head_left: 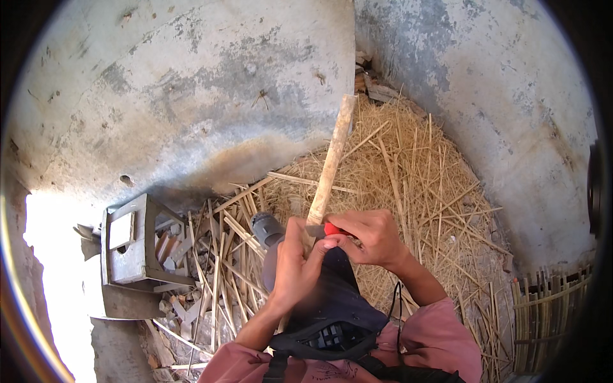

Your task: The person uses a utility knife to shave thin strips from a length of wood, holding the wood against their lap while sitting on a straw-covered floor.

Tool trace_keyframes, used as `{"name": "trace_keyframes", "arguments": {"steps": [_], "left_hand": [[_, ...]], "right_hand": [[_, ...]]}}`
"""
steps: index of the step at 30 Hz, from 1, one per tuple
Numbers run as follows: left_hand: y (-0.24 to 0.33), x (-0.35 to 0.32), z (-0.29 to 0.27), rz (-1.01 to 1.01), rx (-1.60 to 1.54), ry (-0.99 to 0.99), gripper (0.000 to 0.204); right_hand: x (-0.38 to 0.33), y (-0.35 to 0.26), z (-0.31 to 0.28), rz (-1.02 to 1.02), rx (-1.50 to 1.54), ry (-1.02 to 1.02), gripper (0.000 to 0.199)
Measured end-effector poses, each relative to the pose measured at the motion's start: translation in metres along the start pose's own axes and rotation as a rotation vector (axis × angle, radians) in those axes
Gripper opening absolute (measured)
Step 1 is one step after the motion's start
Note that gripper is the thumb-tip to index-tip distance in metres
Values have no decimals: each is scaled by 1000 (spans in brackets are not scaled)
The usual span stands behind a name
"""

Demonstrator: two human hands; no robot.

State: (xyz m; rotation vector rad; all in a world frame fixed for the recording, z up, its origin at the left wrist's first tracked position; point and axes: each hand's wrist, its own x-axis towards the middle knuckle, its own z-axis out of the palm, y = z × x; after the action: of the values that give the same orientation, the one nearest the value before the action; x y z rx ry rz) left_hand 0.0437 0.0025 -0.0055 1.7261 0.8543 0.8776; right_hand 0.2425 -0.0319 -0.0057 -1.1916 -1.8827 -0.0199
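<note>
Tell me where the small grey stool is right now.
In the head view, the grey stool lies tipped at lower left by the wall, beside scattered bamboo strips, left of the left hand.

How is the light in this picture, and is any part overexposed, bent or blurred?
Head view: daylight blows out the lower-left opening to white; the wall is evenly lit, with shadow under the grey stool. Fisheye bends the edges and darkens the corners. The bamboo stick and both hands, left and right, look fairly sharp.
</note>
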Motion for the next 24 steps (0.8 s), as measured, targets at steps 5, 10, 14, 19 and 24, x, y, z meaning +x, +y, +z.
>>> {"name": "trace_keyframes", "arguments": {"steps": [5,10,14,19,24], "left_hand": [[-8,1,4,20,-33,41,32],[-7,3,7,67,-97,94,34],[-10,3,7,63,-89,87,34],[-5,3,4,0,-63,14,29],[-2,4,5,13,-72,58,30]], "right_hand": [[-1,-1,3,11,-20,13,25],[-1,-2,8,-22,-41,80,26],[-2,-6,7,-11,-91,81,27],[-3,-6,10,-3,-123,107,27],[-6,-6,13,-6,-128,130,27]]}}
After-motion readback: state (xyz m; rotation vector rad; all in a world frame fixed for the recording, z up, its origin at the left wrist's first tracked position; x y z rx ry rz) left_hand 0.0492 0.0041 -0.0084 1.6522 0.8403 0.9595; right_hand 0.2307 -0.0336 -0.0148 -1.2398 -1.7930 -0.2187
